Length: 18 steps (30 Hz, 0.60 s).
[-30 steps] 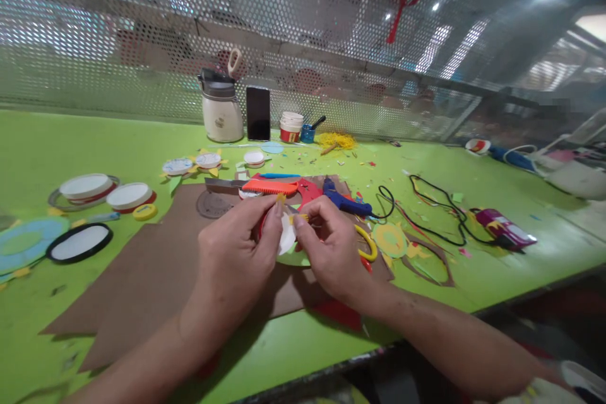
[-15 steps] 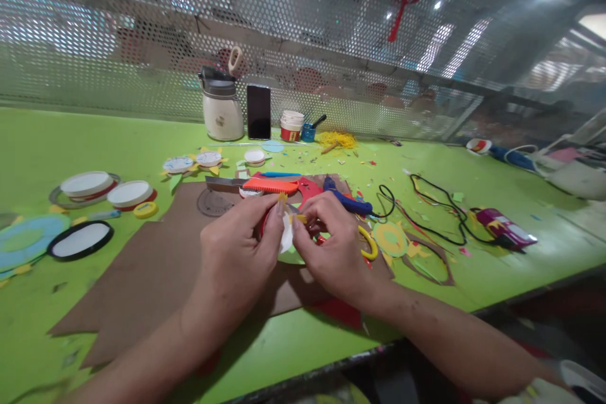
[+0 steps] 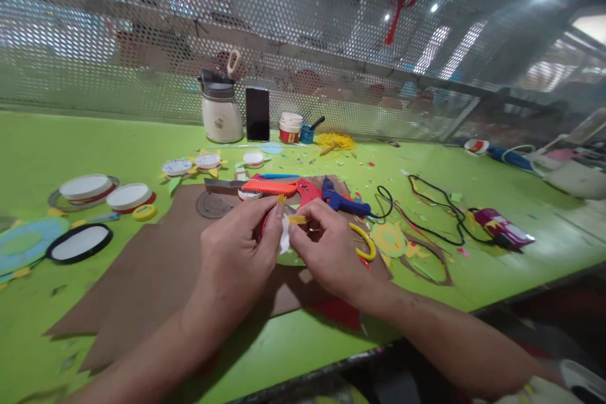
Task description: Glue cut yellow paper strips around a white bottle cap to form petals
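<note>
My left hand [image 3: 237, 252] and my right hand [image 3: 326, 246] meet over the brown sheet [image 3: 151, 271] on the green table [image 3: 38, 139]. Between their fingertips stands a small white round piece [image 3: 285, 235] with yellow bits on its rim; the left fingers pinch its left side. My right thumb and forefinger pinch a small yellow piece [image 3: 298, 219] at its top edge. Just behind the hands lie an orange comb-like tool [image 3: 269, 187] and a blue glue gun [image 3: 343, 202].
White round lids [image 3: 88, 186] and a black-rimmed disc [image 3: 79, 242] lie at the left. A cream jug [image 3: 220, 112], a phone [image 3: 258, 113] and small pots [image 3: 290, 127] stand by the perforated metal screen. Black cables [image 3: 435, 208] and a magenta tool [image 3: 502, 228] lie at the right.
My right hand has shifted slightly left and closed in on the white piece; the left hand has hardly moved.
</note>
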Available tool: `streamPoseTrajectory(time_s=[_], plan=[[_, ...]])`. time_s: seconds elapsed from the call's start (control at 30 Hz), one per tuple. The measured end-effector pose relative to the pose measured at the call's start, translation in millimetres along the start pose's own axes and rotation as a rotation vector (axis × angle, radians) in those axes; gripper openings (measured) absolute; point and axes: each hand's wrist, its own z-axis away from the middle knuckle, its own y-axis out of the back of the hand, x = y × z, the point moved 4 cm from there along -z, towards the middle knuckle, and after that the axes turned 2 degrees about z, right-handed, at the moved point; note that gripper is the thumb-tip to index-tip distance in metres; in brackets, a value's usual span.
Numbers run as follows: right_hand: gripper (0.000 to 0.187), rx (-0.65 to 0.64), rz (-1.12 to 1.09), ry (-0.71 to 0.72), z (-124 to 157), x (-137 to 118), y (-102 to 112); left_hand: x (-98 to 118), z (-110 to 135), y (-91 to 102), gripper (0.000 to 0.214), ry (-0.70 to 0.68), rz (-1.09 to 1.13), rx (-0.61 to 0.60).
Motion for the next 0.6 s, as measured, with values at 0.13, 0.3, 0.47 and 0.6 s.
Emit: streamPoseTrajectory(time_s=[0.13,0.3,0.47,0.6], plan=[[0.006,-0.053,-0.110,-0.101,2,1,2,-7,-3,-0.2,0.025,0.153,0.066,-0.044],[0.009,-0.016,-0.212,-0.092,-4,-1,15,-11,-6,-2.2,0.030,0.406,0.271,-0.132],[0.017,-0.044,-0.332,-0.128,-18,11,24,-17,-5,-14.7,0.034,0.558,0.487,-0.345],[0.017,-0.137,-0.372,-0.174,-24,17,20,-20,-5,-21.7,0.032,0.570,0.571,-0.433]])
